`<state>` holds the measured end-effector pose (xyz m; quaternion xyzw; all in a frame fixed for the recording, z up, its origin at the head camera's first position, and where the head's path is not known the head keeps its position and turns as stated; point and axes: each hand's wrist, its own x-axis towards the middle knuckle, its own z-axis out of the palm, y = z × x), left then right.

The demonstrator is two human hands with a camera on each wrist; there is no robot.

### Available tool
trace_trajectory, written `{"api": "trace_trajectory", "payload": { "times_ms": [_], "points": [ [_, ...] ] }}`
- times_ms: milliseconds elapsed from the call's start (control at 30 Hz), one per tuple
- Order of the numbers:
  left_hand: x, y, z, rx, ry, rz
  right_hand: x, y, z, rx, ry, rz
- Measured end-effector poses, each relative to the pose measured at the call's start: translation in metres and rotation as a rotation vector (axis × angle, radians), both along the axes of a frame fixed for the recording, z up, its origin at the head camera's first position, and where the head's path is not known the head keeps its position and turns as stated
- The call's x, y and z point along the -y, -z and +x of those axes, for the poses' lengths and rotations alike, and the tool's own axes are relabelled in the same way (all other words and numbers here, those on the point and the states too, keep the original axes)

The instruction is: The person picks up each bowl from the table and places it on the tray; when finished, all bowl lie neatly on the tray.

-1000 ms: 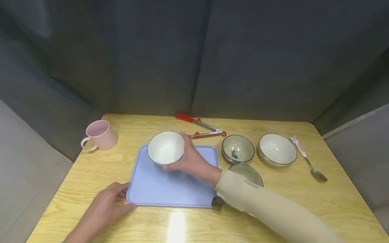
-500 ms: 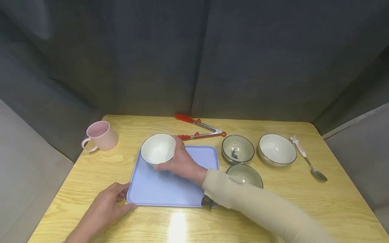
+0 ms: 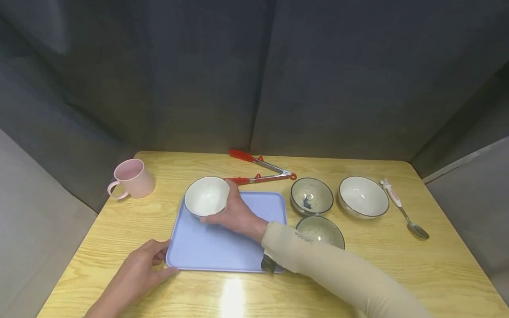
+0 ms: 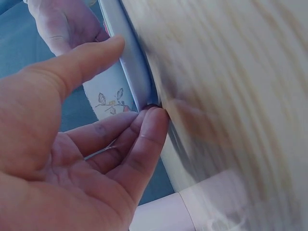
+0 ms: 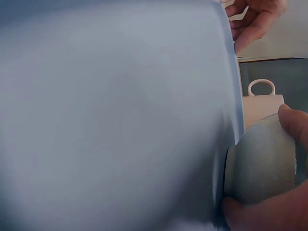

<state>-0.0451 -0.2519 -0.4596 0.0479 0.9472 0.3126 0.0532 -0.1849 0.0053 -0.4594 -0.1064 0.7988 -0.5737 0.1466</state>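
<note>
My right hand [image 3: 237,211] grips a white bowl [image 3: 206,196] by its right side, over the far left part of the blue tray [image 3: 214,247]. The bowl is upright, with a dark rim; leaf and flower markings show on its outside [image 4: 113,102] in the left wrist view. In the right wrist view the bowl [image 5: 262,161] overlaps the tray's edge, thumb and fingers on opposite sides of it. My left hand [image 3: 137,271] holds the tray's near left corner, fingertips at the left edge and thumb at the front edge.
A pink mug [image 3: 135,179] stands left of the tray. Red-tipped tongs [image 3: 272,176] lie behind it. To the right are two greenish bowls [image 3: 312,196], one partly behind my sleeve [image 3: 318,256], another white bowl [image 3: 363,196] and a spoon [image 3: 405,214]. A dark curtain [image 3: 254,79] hangs behind.
My right hand has carried the white bowl a little left and lower toward the tray's far left corner, moving barely in the last half second. My left hand has stayed put.
</note>
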Motion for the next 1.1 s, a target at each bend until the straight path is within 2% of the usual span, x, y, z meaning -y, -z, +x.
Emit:
{"api": "trace_trajectory", "payload": {
  "times_ms": [333, 500, 700, 933, 1100],
  "points": [
    [0.000, 0.001, 0.000, 0.006, -0.006, -0.004, 0.001, -0.004, 0.000, -0.006, 0.013, 0.075],
    [0.000, 0.002, 0.002, -0.017, -0.005, -0.011, -0.002, -0.010, 0.001, -0.013, 0.003, 0.148],
    [0.000, 0.002, 0.003, -0.037, -0.009, -0.016, -0.012, -0.029, 0.004, -0.046, 0.001, 0.218],
    [-0.001, 0.001, 0.002, -0.004, -0.016, 0.000, -0.035, -0.053, 0.009, 0.018, 0.022, 0.317],
    [-0.002, 0.001, 0.001, 0.004, -0.021, -0.002, -0.057, -0.069, 0.016, 0.031, 0.044, 0.324]
  ]
}}
